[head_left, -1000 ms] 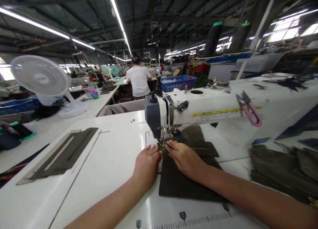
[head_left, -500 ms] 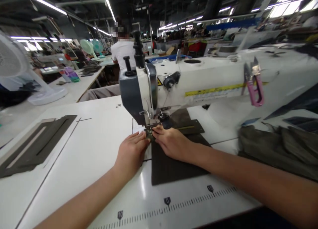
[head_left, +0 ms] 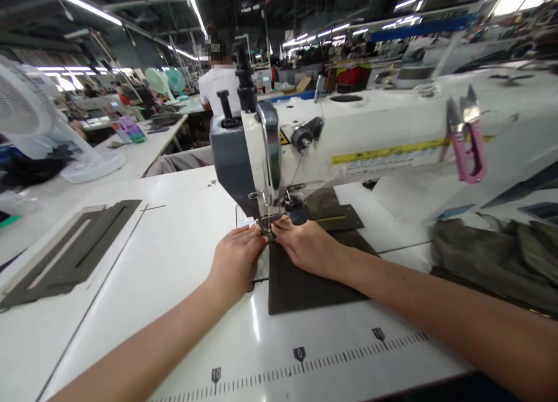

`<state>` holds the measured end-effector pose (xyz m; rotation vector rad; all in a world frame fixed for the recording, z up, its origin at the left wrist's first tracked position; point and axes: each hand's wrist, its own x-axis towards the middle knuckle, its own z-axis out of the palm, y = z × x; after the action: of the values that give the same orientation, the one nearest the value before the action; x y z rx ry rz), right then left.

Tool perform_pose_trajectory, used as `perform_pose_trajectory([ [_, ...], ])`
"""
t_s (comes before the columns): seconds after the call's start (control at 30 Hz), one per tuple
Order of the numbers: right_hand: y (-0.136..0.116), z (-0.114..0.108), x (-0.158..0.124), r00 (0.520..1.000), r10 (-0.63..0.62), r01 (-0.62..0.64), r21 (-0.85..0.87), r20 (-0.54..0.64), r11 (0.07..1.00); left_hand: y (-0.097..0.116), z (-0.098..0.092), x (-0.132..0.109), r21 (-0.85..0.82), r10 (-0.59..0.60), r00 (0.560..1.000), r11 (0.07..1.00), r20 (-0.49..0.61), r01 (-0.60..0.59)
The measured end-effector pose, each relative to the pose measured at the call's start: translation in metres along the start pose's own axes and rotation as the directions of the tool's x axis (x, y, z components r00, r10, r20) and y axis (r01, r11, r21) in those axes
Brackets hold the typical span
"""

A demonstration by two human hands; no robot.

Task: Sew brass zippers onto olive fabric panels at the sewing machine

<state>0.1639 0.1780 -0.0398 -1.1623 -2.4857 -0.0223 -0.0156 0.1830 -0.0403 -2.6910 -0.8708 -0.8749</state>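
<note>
Ruler: printed scale [head_left: 300, 355] runs along the near edge of the white table [head_left: 174, 274], closest to the camera.
Cloth: dark, flat panel [head_left: 305, 288] lies on the table between the scale and the needle, its far edge tucked under the presser foot [head_left: 264, 223]. It looks thin, light and limp, likely to slide easily on the glossy top and to crease if pushed from one side only.
Left hand: left hand [head_left: 235, 258] rests palm down just left of the cloth's edge, fingers together and stretched forward, tips touching the cloth corner at the foot.
Right hand: right hand [head_left: 305, 246] lies flat on the cloth, fingers together, tips pressed right beside the foot; nothing is pinched or lifted.
Hold: judged best held flat under spread palms near the foot, one hand on each side, rather than gripped at a free corner, which would let the soft panel buckle.
Machine: white sewing machine [head_left: 349, 140] with a grey head stands over the foot; pink snips [head_left: 468, 140] hang on its arm.
Right side: heap of olive fabric [head_left: 492, 262] sits well apart from the hands.
Left side: grey template [head_left: 74, 253] lies flat on the table; a white fan [head_left: 39, 128] stands beyond it.
Far: person in a white shirt [head_left: 218, 88] sits at another bench.
</note>
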Motion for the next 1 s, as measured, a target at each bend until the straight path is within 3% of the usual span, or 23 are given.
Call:
perform_pose_trajectory([
  [1.0, 0.0053, 0.0090, -0.0002, 0.984, -0.051, 0.072, 0.119, -0.171, 0.990, 0.0001, -0.0023, -0.0029, -0.040, -0.023, 1.000, 0.999, -0.001, 0.023],
])
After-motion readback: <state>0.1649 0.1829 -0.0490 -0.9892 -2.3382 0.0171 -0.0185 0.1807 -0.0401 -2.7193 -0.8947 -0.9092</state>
